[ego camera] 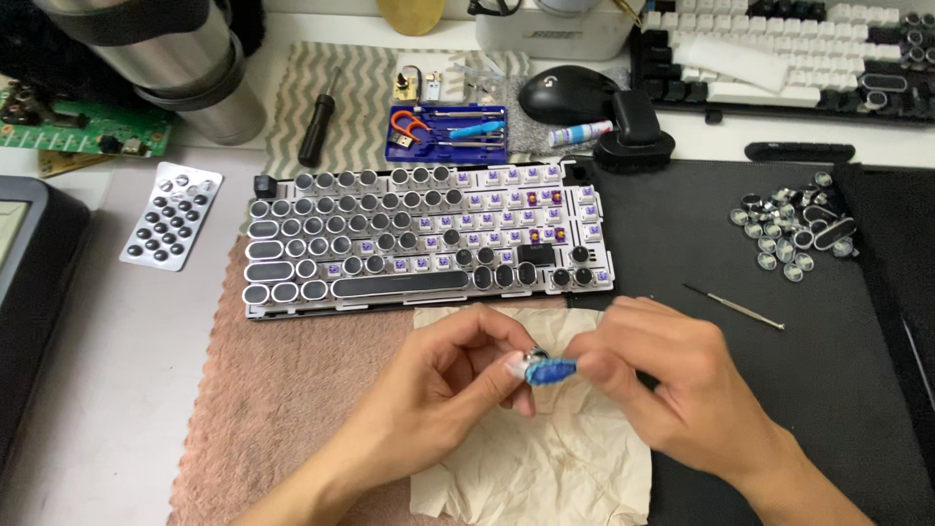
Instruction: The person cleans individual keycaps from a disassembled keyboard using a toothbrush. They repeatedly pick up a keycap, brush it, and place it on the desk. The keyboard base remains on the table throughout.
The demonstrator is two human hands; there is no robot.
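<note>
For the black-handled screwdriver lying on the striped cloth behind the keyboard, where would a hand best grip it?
Grip the screwdriver by its thick black handle, the end nearer the keyboard, coming from above. It lies flat with the thin shaft pointing away, and the cloth beside the handle looks free, leaving finger room on both sides.

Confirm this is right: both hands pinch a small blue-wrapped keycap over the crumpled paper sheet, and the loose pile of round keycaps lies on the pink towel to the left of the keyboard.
One detail is wrong. The head view shows the loose pile of round keycaps on the black mat to the right of the keyboard, not on the pink towel. The rest stands: left hand and right hand pinch the small blue-wrapped keycap over the crumpled paper sheet.
</note>
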